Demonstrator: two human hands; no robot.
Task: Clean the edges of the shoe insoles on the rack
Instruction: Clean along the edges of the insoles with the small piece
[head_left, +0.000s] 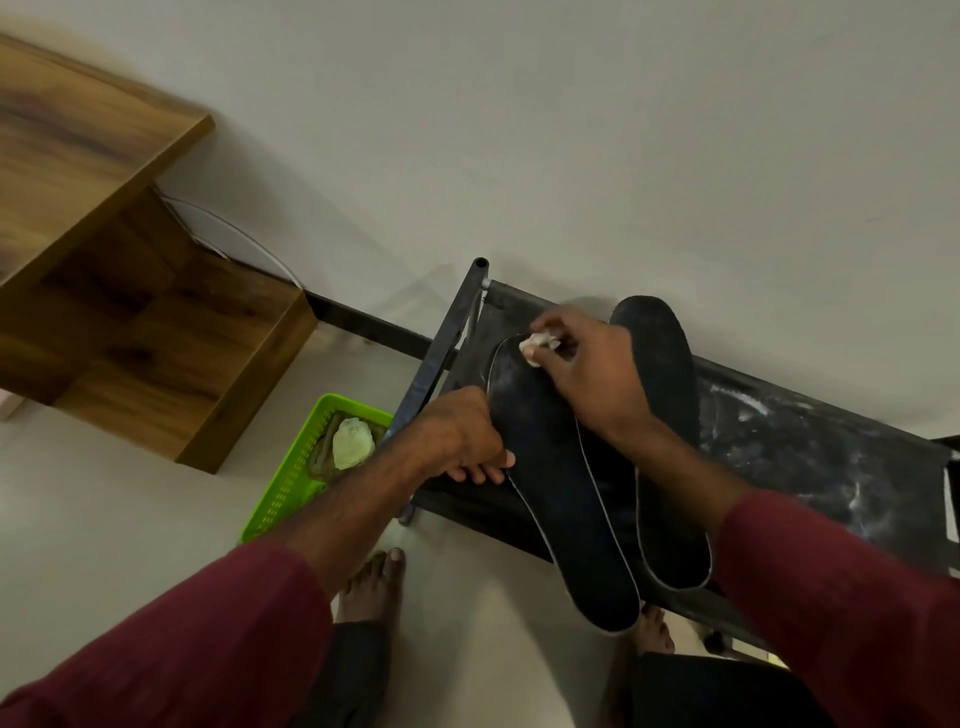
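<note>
Black fabric rack (810, 447) is set against the pale wall (571, 130), its top smeared with white marks. Two dark insoles with pale rims are laid side by side on the rack top, heel ends overhanging the rack's near edge. The left insole (561, 499) is gripped at its left rim by the left hand (460, 436), fingers curled under the edge. A small white wad (540, 344) is pinched in the fingertips of the right hand (587, 364) and pressed on the toe rim of that same insole, near the rack's far-left corner. The second insole (667, 405) is laid flat further right on the rack and is partly crossed by the right forearm. A green slotted basket (283, 499) is seen on the floor (130, 519) just left of the rack, a crumpled pale wad (353, 441) inside it. A wooden cabinet (145, 332) is seen further left of the rack. Maroon sleeves (208, 649) are worn; bare feet (371, 587) are seen below the rack's near edge
</note>
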